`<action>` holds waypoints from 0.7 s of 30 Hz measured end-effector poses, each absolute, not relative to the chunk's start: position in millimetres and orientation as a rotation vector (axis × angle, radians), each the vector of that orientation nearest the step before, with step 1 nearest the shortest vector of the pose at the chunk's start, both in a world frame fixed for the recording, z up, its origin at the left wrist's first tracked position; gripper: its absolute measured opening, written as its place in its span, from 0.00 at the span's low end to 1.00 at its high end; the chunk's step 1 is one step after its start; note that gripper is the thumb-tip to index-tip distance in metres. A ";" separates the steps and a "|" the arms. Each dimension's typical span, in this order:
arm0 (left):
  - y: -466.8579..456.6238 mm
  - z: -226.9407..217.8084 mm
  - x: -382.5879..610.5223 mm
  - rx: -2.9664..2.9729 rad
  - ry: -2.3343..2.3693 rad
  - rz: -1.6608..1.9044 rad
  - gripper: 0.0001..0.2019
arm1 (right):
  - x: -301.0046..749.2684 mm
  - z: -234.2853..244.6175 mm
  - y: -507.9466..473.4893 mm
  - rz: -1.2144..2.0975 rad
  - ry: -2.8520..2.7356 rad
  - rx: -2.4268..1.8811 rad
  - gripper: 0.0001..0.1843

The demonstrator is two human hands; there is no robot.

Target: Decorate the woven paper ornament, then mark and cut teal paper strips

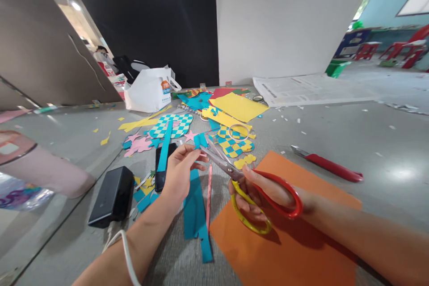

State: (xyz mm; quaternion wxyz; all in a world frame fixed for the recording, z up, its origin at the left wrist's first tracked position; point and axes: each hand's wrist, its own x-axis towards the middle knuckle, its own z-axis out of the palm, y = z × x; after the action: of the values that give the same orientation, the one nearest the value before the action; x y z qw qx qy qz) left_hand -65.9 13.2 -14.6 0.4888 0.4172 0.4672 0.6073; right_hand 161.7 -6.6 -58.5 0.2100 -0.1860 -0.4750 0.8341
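Observation:
My right hand (251,194) grips a pair of scissors (230,169) with one red and one yellow handle, its fingers through the loops. The blades point up and left and look parted. My left hand (183,165) pinches a small piece of blue paper (200,141) at the blade tips; the blades hide part of it. A long blue paper strip (194,208) and a thin pink strip (209,196) lie below the hands. Under my right hand is a sheet of orange paper (281,250). A dark phone (160,182) lies partly behind my left hand.
A red-handled craft knife (331,166) lies at the right. Checkered paper cutouts (182,125) and a yellow sheet (239,106) lie ahead. At the left are a black power bank (112,196) with a white cable, a pink bottle (50,167) and a white bag (147,91).

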 end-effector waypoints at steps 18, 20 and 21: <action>9.6 -8.7 -61.1 1.092 1.128 1.461 0.12 | 153.5 -40.3 -22.3 2.252 -1.239 -0.635 0.36; 9.3 -8.2 -61.4 1.117 1.139 1.463 0.12 | 153.5 -33.1 -23.9 2.270 -1.227 -0.657 0.33; 9.2 -8.0 -61.7 1.132 1.147 1.465 0.11 | 153.8 -29.3 -24.7 2.284 -1.220 -0.669 0.32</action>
State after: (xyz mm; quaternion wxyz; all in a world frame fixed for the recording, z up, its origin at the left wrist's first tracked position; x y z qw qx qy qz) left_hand -61.7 9.2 -8.0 0.4633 0.4607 0.4668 0.5960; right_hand 153.8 -24.7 -29.3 0.2315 -0.2433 -0.4438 0.8308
